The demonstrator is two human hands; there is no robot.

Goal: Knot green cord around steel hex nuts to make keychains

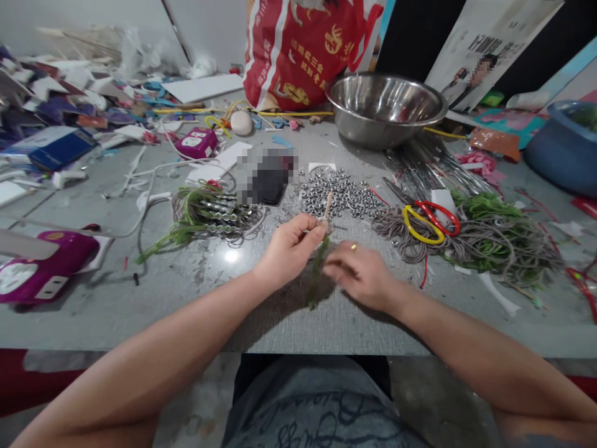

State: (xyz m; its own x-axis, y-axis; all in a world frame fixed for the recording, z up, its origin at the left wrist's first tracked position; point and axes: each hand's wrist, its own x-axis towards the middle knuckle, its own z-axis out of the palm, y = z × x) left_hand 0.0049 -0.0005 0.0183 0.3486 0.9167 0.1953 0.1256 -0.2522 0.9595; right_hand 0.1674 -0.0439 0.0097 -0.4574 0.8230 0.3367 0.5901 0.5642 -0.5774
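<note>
My left hand [296, 246] pinches a thin wooden stick [328, 205] and the top of a green cord bundle [317, 280], which hangs blurred below the fingertips. Just right of the cord is my right hand [361, 274], a ring on one finger. Its fingers are curled and smeared by motion, so whether they grip the cord is unclear. Beyond both hands lies a pile of small silver rings [336, 190]. To the left, green and grey cords [186, 214] carry rows of silver pieces. Scissors [424, 224] with red and yellow handles rest on grey and green cords [504, 239] at the right.
A steel bowl [387, 112] and a red bag [298, 56] stand at the back. Purple power strips [51, 264] with a white cable, and a dark phone-like object [268, 177], lie left. Scraps cover the back left. A blue basin [564, 149] is far right.
</note>
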